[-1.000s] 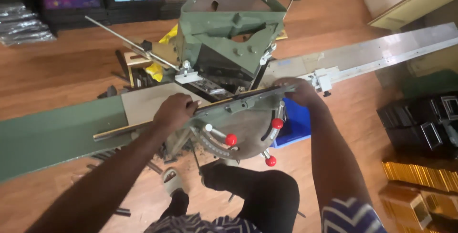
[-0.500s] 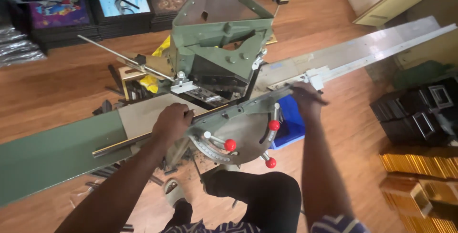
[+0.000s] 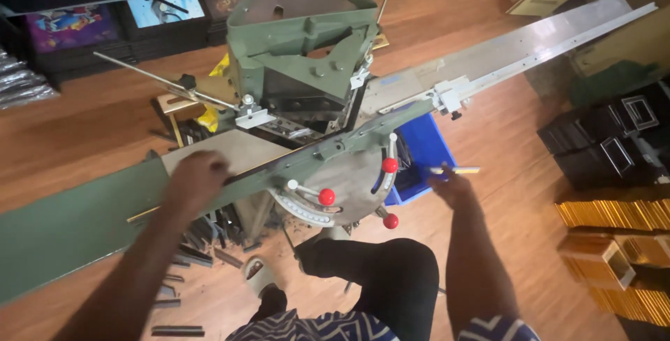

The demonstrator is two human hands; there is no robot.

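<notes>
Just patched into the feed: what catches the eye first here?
The big green mitre cutting machine fills the centre, red-knobbed levers at its front. The left hand presses a thin moulding strip on the left bed; the right hand holds a short cut piece over the blue bin.

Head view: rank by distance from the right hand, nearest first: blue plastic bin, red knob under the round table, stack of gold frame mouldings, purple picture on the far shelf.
From the right hand:
1. Blue plastic bin, just left of it, under the rail.
2. Red knob, lower left, below the round table.
3. Stack of gold frame mouldings, right, on the floor.
4. Purple picture, far upper left.
</notes>
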